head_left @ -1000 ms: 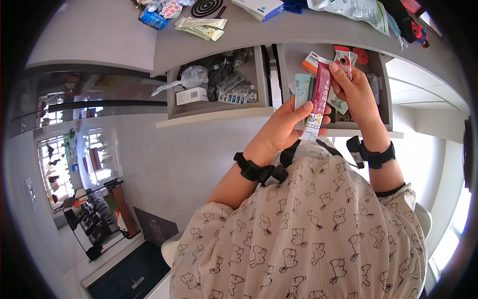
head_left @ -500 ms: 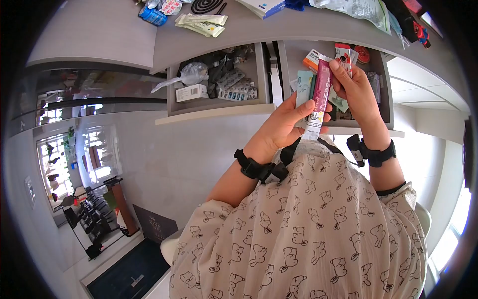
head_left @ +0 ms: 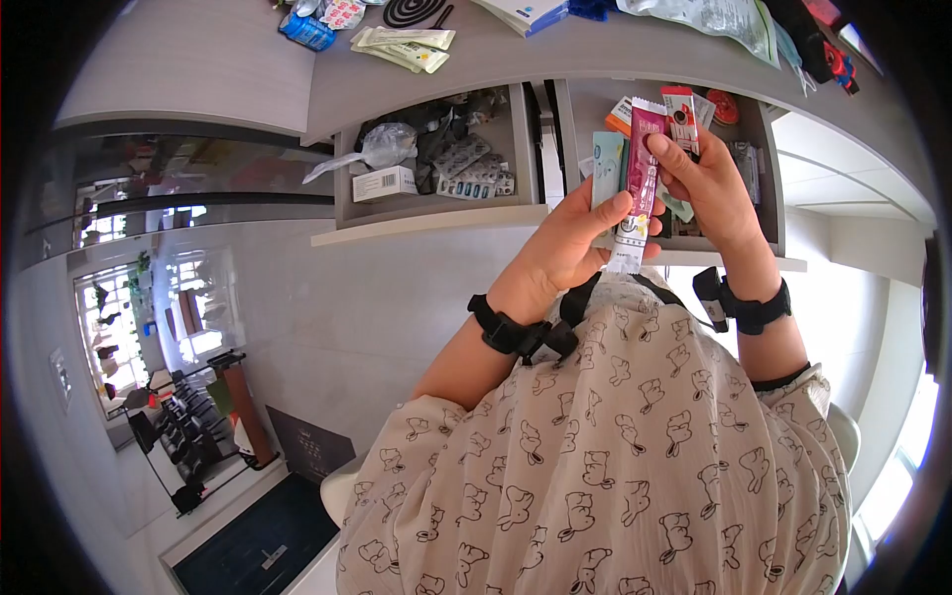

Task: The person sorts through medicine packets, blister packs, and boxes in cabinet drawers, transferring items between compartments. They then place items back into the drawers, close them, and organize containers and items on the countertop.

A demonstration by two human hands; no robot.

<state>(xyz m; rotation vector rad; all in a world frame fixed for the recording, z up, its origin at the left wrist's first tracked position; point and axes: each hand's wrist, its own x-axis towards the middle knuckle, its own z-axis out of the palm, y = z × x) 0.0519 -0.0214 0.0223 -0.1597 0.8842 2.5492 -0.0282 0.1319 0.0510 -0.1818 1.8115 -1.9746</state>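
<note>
My left hand point(head_left: 573, 238) is closed around a pink-and-white stick packet point(head_left: 643, 183), its thumb pressed on the lower part. A light-blue packet point(head_left: 607, 164) stands beside it in the same grip. My right hand point(head_left: 712, 193) is closed too, its thumb at the pink packet's upper right edge. A small red stick packet point(head_left: 680, 111) sticks up from the right-hand fingers; its lower end is hidden. Both hands are over the open right drawer point(head_left: 772, 223), where an orange-and-white box point(head_left: 619, 116) and a round red item point(head_left: 724, 107) lie behind the packets.
The open left drawer point(head_left: 342, 213) contains blister packs point(head_left: 476, 180), a white box point(head_left: 385, 183) and a clear plastic bag point(head_left: 387, 146). On the desktop point(head_left: 367, 94) lie pale stick packets point(head_left: 405, 48), a blue can point(head_left: 307, 32) and a black coil point(head_left: 412, 10).
The pink packet's top has risen slightly and the packet stands a little more upright. My right thumb has shifted slightly left and down along it. The drawers look the same.
</note>
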